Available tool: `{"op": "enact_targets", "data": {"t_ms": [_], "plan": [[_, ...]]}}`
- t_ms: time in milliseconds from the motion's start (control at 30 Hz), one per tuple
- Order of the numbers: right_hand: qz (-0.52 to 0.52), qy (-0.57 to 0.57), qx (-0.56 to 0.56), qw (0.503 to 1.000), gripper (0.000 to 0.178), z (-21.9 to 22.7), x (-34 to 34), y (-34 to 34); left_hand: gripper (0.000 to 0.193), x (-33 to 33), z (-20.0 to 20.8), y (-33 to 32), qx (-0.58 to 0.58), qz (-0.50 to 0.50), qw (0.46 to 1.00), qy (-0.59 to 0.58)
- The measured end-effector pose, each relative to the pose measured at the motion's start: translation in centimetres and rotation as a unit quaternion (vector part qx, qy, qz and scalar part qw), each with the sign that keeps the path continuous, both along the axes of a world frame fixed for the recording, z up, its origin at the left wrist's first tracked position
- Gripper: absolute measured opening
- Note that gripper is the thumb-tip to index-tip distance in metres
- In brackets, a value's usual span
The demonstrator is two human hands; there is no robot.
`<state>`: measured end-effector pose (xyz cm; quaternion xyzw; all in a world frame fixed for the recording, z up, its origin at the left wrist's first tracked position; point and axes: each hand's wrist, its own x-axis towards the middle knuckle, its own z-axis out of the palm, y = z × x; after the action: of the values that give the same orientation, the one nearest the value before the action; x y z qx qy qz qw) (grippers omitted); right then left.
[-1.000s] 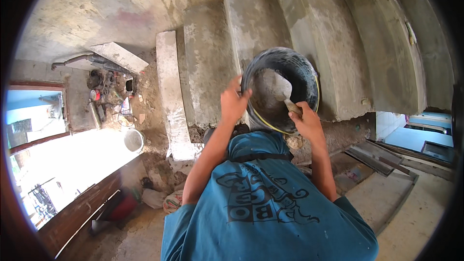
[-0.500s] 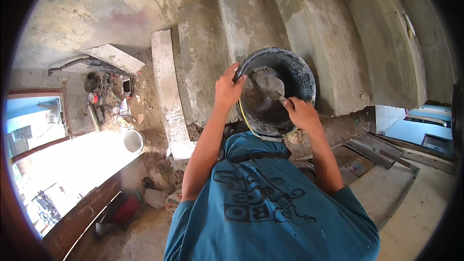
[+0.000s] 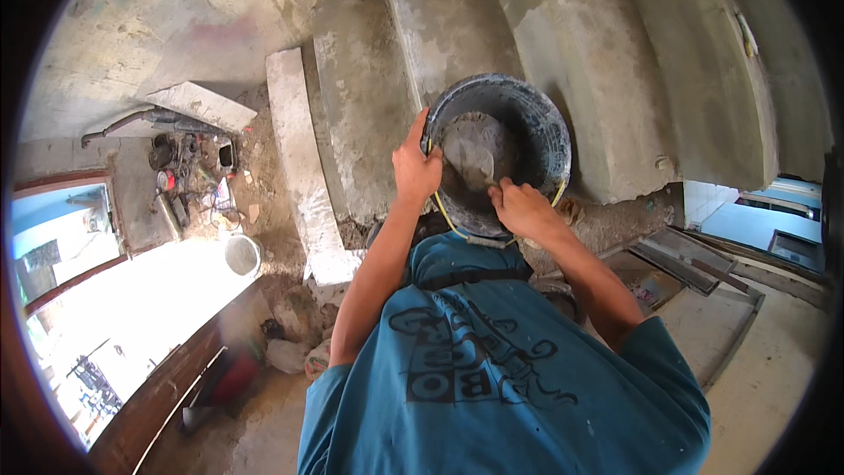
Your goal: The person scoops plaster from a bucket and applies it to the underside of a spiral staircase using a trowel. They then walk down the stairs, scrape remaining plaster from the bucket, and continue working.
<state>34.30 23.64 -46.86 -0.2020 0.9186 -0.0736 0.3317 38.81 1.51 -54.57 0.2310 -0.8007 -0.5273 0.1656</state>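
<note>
A black bucket (image 3: pixel 549 127) with a yellow-covered wire handle (image 3: pixel 444 214) sits against concrete steps, its mouth facing me. Grey wet mortar (image 3: pixel 466 129) lies inside it. My left hand (image 3: pixel 417 167) grips the bucket's left rim, fingers along the edge. Over the near side of the bucket, my right hand (image 3: pixel 522 208) is closed on the handle of a trowel. The trowel's blade (image 3: pixel 480 158) is down in the mortar and partly smeared with it; its handle is mostly hidden by my fingers.
Concrete steps (image 3: pixel 598 79) rise to the right. A pale board (image 3: pixel 299 141) leans at the left, near scattered tools and rubble (image 3: pixel 198 171) and a whitish bucket (image 3: pixel 242 255). Framed panels (image 3: pixel 686 259) lie at the right. A bright opening (image 3: pixel 158 290) is at the left.
My right hand has moved left with the trowel, whose blade has shifted left and lower in the mortar. The bucket's handle hangs differently, and my left hand stays on the rim.
</note>
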Motion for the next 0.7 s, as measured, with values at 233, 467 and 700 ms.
{"op": "enact_targets", "data": {"t_ms": [233, 467, 700], "plan": [[0.083, 0.069, 0.028, 0.994, 0.045, 1.7, -1.8, 0.8, 0.078, -0.1, -0.3, 0.0, 0.002, 0.005, 1.0, 0.026], [0.129, 0.07, 0.025, 0.989, 0.043, 2.1, -1.6, 1.5, 0.077, 0.3, 0.3, 0.0, 0.005, 0.005, 1.0, -0.003], [0.075, 0.153, 0.0, 0.985, 0.042, 2.0, -3.3, 2.5, 0.073, -0.1, 1.3, -0.1, 0.058, -0.002, 0.997, -0.055]]}}
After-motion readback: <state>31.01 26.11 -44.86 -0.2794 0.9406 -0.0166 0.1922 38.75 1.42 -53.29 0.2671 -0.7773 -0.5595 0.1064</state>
